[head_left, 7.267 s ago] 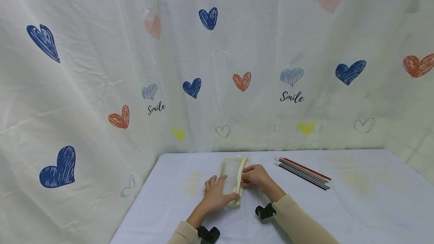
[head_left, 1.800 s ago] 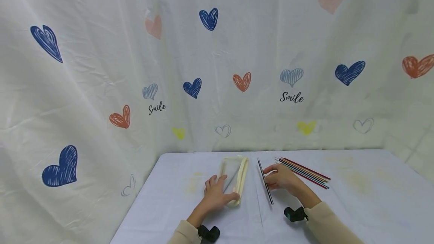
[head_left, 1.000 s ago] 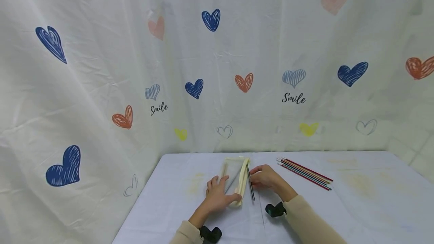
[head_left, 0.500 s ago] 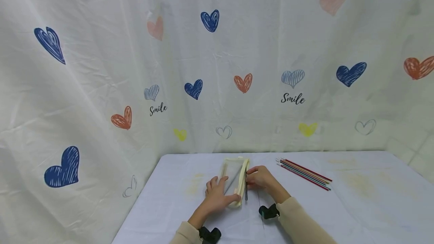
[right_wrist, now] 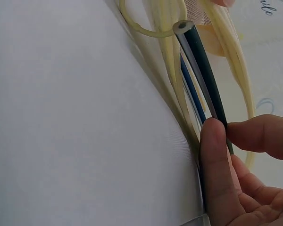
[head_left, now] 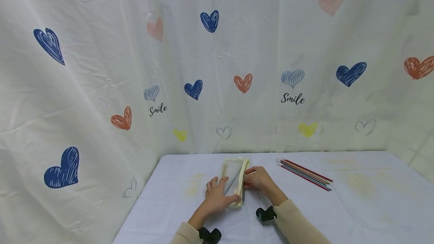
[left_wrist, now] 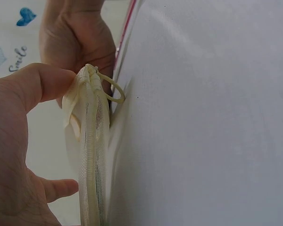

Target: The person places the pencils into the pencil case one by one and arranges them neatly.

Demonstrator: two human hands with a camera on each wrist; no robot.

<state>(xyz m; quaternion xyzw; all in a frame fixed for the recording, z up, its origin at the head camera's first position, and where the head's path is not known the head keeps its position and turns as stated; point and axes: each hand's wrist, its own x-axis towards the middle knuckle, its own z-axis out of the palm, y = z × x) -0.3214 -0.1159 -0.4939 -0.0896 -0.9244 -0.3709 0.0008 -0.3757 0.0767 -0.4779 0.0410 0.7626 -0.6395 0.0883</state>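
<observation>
A see-through mesh pencil case (head_left: 234, 164) with cream zipper edges lies on the table. My left hand (head_left: 217, 197) spreads across it, fingers at one side and thumb at the zipper edge, holding it. My right hand (head_left: 258, 179) is beside the case's right edge, pinching a dark pencil (right_wrist: 205, 70) between thumb and fingers. The right wrist view shows this pencil at the parted zipper opening, its blunt end towards the camera. A blue pencil (right_wrist: 192, 87) shows inside the opening. The pencil's far part is hidden by fingers.
Several colored pencils (head_left: 305, 174) lie side by side on the white-covered table (head_left: 366, 206), to the right of my right hand. A white curtain (head_left: 257, 123) printed with hearts hangs behind the table. A cream zipper loop (right_wrist: 146, 31) sticks out from the case.
My right hand has carried the dark pencil left from near the pile to the case's opening. Since the oldest frame, another pencil appears diagonally inside the case. My left hand stays put.
</observation>
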